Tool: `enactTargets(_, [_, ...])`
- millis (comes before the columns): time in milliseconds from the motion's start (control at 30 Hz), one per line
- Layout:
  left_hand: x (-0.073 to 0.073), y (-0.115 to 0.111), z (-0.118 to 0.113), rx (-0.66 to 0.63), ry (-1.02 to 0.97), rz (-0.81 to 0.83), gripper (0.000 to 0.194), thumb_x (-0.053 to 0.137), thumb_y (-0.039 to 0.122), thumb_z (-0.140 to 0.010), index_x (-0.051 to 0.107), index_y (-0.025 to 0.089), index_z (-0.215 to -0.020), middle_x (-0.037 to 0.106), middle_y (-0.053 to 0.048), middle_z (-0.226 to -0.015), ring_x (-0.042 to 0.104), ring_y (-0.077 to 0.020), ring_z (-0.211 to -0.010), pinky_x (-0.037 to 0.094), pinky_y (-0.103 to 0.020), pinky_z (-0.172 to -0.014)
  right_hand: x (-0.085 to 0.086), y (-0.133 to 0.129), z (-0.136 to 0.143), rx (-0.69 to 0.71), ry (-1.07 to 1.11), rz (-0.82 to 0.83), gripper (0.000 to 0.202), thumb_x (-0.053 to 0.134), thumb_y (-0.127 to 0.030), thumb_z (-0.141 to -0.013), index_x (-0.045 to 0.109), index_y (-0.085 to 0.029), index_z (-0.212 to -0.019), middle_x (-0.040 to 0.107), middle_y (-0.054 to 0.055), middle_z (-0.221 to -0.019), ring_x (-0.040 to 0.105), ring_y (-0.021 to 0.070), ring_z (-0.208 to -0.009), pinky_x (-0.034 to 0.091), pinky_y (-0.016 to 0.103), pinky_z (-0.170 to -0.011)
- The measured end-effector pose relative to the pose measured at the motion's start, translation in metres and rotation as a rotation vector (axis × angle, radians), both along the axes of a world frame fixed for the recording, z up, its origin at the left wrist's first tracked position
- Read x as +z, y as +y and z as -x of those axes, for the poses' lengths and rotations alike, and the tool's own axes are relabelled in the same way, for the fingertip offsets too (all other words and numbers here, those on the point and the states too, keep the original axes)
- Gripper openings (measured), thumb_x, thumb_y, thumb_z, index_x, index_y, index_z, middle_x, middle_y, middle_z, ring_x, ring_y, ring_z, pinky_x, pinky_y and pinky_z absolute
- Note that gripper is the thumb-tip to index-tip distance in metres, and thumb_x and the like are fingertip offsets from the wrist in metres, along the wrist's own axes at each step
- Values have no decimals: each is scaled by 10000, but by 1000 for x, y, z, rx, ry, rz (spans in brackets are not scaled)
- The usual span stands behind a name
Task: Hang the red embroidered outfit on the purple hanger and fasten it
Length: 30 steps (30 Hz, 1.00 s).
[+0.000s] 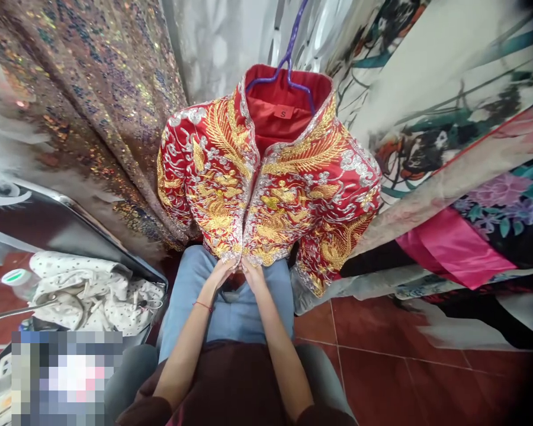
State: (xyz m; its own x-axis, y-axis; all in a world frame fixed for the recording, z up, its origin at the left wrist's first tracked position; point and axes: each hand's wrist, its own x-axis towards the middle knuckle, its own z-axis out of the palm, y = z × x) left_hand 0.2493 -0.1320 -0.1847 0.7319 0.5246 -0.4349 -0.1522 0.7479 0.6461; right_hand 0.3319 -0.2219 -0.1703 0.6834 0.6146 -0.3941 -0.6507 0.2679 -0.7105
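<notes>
A red jacket with gold and silver embroidery hangs from a purple hanger, its collar upright and an "S" tag showing inside. At the bottom of its front opening, my left hand pinches the hem on the left side. Close beside it, my right hand grips the hem just right of the opening. The two front edges meet at the hands and part slightly higher up. Most of my fingertips are hidden at the cloth edge.
Sequinned fabric hangs at the left, floral garments at the right. A dotted white cloth and a bottle lie at the lower left. A pink ribbon hangs at the right above red floor tiles.
</notes>
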Motion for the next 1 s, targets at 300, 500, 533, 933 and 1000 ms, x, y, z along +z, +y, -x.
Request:
enactTargets(300, [5, -4, -12, 4, -60, 62, 314, 871, 157, -593, 708, 117, -858, 717, -35, -788, 655, -129, -710, 535, -263, -754, 2, -14, 7, -35, 16, 63, 268, 827, -315, -592, 726, -216, -820, 753, 20, -826, 663, 152, -729, 563, 287, -701])
enactTargets(500, [14, -12, -14, 49, -70, 95, 303, 871, 159, -609, 729, 113, -872, 752, -59, -858, 687, -141, -774, 542, -266, -810, 5, -6, 17, -115, 12, 65, 420, 819, -345, -597, 714, -236, -988, 750, 51, -1103, 688, 197, -928, 571, 335, -816])
enactTargets(533, [15, -14, -14, 56, -73, 93, 306, 867, 154, -614, 730, 117, -885, 755, -59, -872, 689, -143, -783, 542, -268, -818, 5, -6, 18, -126, 13, 62, 424, 822, -349, -596, 711, -233, -989, 745, 55, -1121, 688, 201, -950, 570, 337, -827])
enactTargets(933, [24, -21, -25, 116, -28, 46, 334, 829, 151, -643, 711, 134, -954, 753, -61, -915, 695, -183, -869, 498, -367, -984, 9, 1, 14, -217, 39, 38, 435, 836, -317, -572, 712, -205, -974, 755, 65, -1064, 694, 221, -976, 569, 357, -861])
enactTargets(1000, [24, -21, -23, 125, -22, 35, 342, 839, 169, -635, 714, 138, -952, 751, -59, -914, 693, -186, -872, 499, -366, -972, 9, 3, 17, -217, 38, 36, 416, 830, -309, -566, 711, -209, -952, 753, 67, -1076, 692, 228, -996, 568, 359, -864])
